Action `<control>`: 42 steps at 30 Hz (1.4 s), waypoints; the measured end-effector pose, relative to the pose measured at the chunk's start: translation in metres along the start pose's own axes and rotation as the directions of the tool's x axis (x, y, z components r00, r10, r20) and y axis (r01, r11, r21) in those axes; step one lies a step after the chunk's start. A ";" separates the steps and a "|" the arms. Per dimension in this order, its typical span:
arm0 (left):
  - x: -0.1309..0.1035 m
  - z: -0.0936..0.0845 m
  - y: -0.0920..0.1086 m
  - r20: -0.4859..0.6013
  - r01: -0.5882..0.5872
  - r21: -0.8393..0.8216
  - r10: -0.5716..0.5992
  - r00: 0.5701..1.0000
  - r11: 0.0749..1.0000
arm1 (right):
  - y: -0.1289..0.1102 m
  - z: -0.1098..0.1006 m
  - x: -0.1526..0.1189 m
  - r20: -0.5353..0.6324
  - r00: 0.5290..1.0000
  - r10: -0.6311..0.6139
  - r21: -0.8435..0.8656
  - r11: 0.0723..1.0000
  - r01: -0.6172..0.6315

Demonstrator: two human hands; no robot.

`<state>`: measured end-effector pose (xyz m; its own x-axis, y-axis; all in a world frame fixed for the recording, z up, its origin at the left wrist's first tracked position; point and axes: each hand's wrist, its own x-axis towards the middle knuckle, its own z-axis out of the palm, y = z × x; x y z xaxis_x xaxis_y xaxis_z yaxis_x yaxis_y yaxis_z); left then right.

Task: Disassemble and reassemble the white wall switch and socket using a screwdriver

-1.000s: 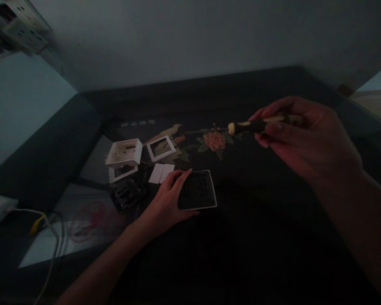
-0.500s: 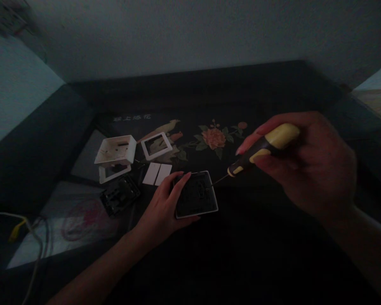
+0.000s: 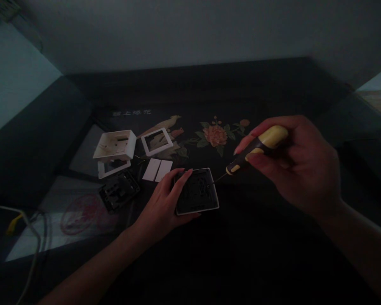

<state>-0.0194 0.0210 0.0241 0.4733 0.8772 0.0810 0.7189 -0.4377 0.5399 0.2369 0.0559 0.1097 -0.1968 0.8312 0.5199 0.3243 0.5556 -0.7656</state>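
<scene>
My left hand [image 3: 167, 199] grips the left side of a wall switch [image 3: 197, 192], a square white-edged piece with a black inside facing up. In my right hand [image 3: 305, 165] is a screwdriver [image 3: 257, 148] with a yellow and dark handle, held between thumb and fingers. Its thin shaft slants down to the left, and the tip meets the right part of the black inside. Whether a screw sits under the tip is too dark to tell. Two white rocker plates [image 3: 158, 170] lie just beyond my left hand.
To the left are a white back box [image 3: 116, 145], a white frame [image 3: 114, 168] partly under it, another white frame [image 3: 157, 142] and a black switch module [image 3: 119, 190]. Small screws [image 3: 140, 159] lie between them. A pale cable [image 3: 34, 237] runs at far left. A wall rises behind.
My right hand and the screwdriver handle have shifted slightly left, with the tip still on the switch. My left hand keeps its hold. The whole view has tilted a little.
</scene>
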 end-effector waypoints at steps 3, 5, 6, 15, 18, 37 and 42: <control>0.000 0.001 -0.001 -0.006 -0.001 0.004 0.001 1.000 1.000 | -0.004 0.000 0.001 0.042 0.999 -0.006 -0.053 0.999 0.009; 0.000 0.002 -0.003 -0.012 -0.001 0.001 0.001 1.000 1.000 | -0.010 0.001 0.004 0.118 0.992 -0.048 -0.094 0.994 0.059; 0.000 0.003 -0.004 -0.016 -0.004 0.000 0.004 1.000 1.000 | -0.014 0.001 0.007 0.166 0.983 -0.080 -0.119 0.988 0.101; -0.001 0.004 -0.003 -0.030 -0.016 0.054 0.018 0.999 0.998 | -0.053 0.019 0.035 0.307 0.935 -0.179 -0.542 0.774 0.327; -0.001 0.004 -0.003 -0.026 -0.021 0.066 0.022 0.999 0.998 | -0.057 0.022 0.036 0.277 0.940 -0.200 -0.556 0.764 0.327; -0.001 0.004 -0.005 -0.029 -0.026 0.064 0.028 0.999 0.998 | -0.043 0.017 0.039 0.371 0.906 -0.204 -0.428 0.828 0.362; 0.000 0.003 -0.003 -0.019 -0.027 0.065 0.028 0.999 0.998 | -0.044 0.022 0.035 0.347 0.917 -0.199 -0.446 0.825 0.348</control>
<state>-0.0201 0.0214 0.0198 0.4835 0.8681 0.1124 0.7375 -0.4731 0.4819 0.1956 0.0612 0.1530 -0.5658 0.6578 0.4971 0.6118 0.7391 -0.2817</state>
